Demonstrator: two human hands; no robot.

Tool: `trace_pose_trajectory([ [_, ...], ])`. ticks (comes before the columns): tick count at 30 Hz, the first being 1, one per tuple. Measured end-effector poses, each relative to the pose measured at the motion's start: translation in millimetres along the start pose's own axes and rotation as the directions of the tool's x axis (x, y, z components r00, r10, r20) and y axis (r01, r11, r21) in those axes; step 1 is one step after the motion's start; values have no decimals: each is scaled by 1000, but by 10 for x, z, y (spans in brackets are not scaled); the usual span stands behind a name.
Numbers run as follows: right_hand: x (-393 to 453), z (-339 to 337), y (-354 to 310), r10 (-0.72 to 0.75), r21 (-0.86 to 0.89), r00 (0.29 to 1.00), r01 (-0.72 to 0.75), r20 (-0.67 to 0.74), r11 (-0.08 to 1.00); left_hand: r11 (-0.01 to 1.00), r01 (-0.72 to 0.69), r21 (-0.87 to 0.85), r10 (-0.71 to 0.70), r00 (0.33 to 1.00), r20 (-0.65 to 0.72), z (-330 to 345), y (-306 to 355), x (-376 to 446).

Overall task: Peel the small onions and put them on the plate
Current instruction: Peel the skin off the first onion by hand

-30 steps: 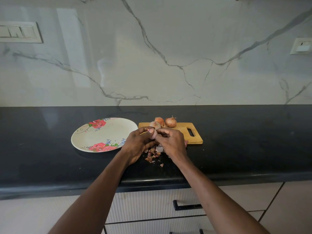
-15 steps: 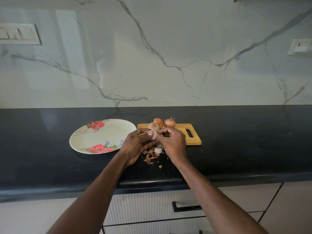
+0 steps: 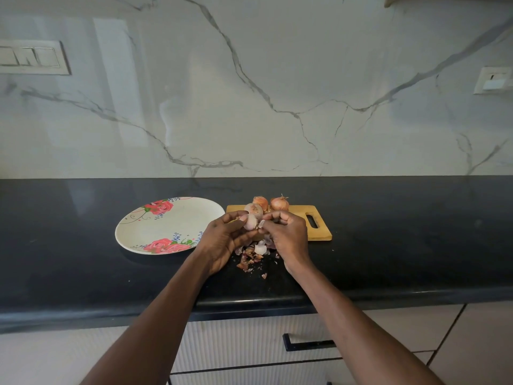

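Gripping pale onion [image 3: 250,221], left hand [image 3: 222,243] | right hand [image 3: 288,234] pinching its skin | plate [image 3: 166,226] bare | peels [image 3: 251,258] on counter [image 3: 402,245]

Two forearms entered frame from below, both bare from elbow to wrist, no sleeves in view. Left hand [image 3: 222,240] and right hand [image 3: 288,234] were bare too: no gloves, rings, watch or bands seen. Knuckles and finger creases showed plainly. Pale nail visible on left thumb. Rest of person stayed out of frame.
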State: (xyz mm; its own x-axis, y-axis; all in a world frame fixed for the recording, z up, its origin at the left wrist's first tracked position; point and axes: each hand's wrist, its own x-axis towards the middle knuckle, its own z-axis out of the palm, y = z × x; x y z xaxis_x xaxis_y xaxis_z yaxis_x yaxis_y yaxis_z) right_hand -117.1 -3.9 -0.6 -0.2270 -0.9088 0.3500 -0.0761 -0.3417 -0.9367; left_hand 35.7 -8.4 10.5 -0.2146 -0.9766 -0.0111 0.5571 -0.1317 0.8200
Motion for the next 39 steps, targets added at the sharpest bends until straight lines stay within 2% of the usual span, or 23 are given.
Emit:
trace_pose_trajectory([
  [7,-15,17,7,20,-11,998,-20,-64,1000,996,-81,29,81,997,1,-36,-8,39],
  [10,-5,32,39,-79,-167,996,73,-32,983,998,-62,17,62,998,27,-34,2,25],
  [15,4,63,46,-155,-211,984,171,89,962,998,-66,14,65,997,51,-12,2,-1],
  [24,-63,43,5,-225,-212,972,235,71,949,993,-87,78,87,996,5,1,-18,-10],
  [30,-89,94,46,-348,-337,936,347,59,875,978,-103,182,101,995,19,-21,-47,-6],
  [39,-10,74,86,-275,-364,961,257,3,895,982,-103,160,92,993,73,-19,-48,-20],
])
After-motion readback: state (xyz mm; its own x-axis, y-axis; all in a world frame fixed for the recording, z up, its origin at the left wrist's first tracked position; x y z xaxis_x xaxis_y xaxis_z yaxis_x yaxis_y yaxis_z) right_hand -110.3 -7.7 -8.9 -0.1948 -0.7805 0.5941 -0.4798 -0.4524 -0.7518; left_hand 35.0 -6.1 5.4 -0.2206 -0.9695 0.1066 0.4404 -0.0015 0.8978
